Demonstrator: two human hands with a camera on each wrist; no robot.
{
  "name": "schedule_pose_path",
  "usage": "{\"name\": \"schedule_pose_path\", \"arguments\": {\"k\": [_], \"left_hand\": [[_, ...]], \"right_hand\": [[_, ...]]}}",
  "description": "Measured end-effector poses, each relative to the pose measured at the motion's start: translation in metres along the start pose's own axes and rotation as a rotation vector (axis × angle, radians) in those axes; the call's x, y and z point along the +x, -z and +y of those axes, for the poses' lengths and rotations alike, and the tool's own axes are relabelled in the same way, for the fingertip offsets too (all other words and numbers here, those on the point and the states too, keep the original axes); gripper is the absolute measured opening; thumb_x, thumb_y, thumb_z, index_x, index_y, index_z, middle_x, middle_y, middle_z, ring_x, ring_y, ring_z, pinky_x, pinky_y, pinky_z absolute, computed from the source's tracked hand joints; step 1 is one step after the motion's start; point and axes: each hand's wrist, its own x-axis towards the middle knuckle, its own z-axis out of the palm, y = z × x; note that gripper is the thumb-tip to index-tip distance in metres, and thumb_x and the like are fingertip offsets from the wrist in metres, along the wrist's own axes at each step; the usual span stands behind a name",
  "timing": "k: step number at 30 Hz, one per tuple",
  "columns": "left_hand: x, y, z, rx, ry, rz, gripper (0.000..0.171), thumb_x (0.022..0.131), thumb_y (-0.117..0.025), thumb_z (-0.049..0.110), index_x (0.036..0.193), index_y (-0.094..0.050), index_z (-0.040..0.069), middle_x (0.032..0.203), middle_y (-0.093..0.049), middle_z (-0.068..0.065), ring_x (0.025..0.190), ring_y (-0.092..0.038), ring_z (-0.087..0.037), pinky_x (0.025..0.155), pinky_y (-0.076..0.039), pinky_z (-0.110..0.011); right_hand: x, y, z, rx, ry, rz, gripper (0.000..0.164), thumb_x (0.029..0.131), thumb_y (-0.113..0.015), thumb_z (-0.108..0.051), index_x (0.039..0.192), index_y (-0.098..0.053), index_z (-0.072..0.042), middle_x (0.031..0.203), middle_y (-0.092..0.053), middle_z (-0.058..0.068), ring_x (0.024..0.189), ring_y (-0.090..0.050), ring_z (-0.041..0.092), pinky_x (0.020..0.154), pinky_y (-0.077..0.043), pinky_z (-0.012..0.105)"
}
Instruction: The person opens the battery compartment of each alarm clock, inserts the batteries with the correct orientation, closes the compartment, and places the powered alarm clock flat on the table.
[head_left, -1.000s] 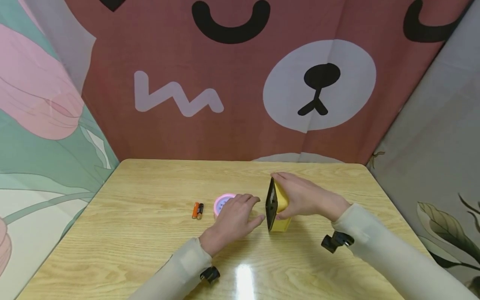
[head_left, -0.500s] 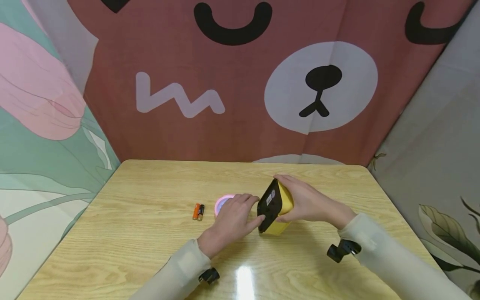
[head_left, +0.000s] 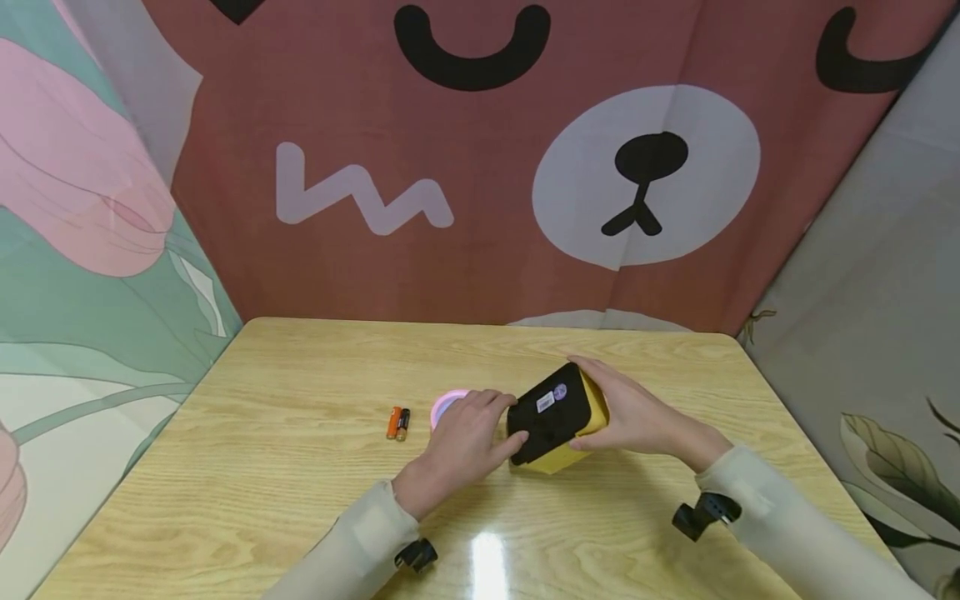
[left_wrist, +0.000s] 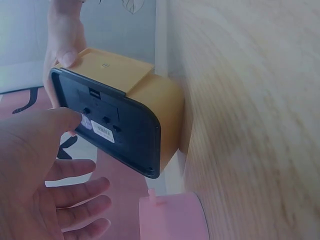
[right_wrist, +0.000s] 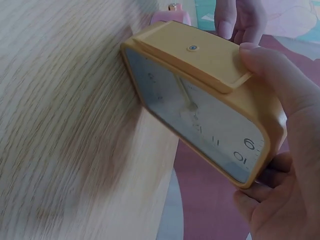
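Observation:
My right hand grips a yellow alarm clock by one end, thumb along one long side and fingers round the other. The clock is tilted, its black back turned toward the head camera. The right wrist view shows its numbered dial; in the left wrist view the back carries small knobs, a barcode sticker and a purple round sticker. My left hand is at the clock's other end, fingers loosely extended, with the thumb overlapping the black back.
Two batteries, orange and black, lie side by side on the wooden table, left of my hands. A pink round object stands partly hidden behind my left hand. A bear-print cloth hangs behind the table's far edge.
My right hand has turned the clock so that its black back, first seen edge-on, faces the head camera. The clock's near end has swung left to my left hand, which has hardly moved.

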Motion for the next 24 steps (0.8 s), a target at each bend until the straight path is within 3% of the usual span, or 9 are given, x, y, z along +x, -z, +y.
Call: {"name": "schedule_pose_path", "arguments": {"k": [6, 13, 24], "left_hand": [[0.0, 0.001, 0.0, -0.014, 0.004, -0.002, 0.052, 0.096, -0.065, 0.049, 0.133, -0.064, 0.013, 0.128, -0.069, -0.006, 0.117, -0.066, -0.022, 0.097, -0.056, -0.039], [-0.001, 0.001, 0.0, -0.021, 0.006, -0.018, 0.05, 0.096, -0.064, 0.05, 0.131, -0.065, 0.014, 0.127, -0.07, -0.005, 0.114, -0.067, -0.022, 0.095, -0.056, -0.038], [-0.003, 0.001, -0.001, -0.016, 0.002, -0.025, 0.05, 0.097, -0.063, 0.05, 0.132, -0.064, 0.014, 0.128, -0.07, -0.005, 0.116, -0.066, -0.022, 0.097, -0.056, -0.039]], "right_hand": [[-0.004, -0.001, 0.01, -0.005, -0.008, 0.008, 0.122, 0.067, -0.091, -0.052, 0.161, -0.024, -0.011, 0.154, -0.045, 0.015, 0.127, -0.055, 0.029, 0.1, -0.049, 0.052], [-0.008, -0.004, 0.02, -0.026, -0.043, 0.002, 0.123, 0.066, -0.09, -0.055, 0.159, -0.026, -0.007, 0.159, -0.038, 0.02, 0.144, -0.04, 0.042, 0.11, -0.039, 0.066], [-0.011, -0.005, 0.031, -0.058, -0.065, -0.015, 0.123, 0.065, -0.09, -0.057, 0.158, -0.03, -0.004, 0.156, -0.043, 0.023, 0.142, -0.044, 0.044, 0.109, -0.041, 0.064]]}}
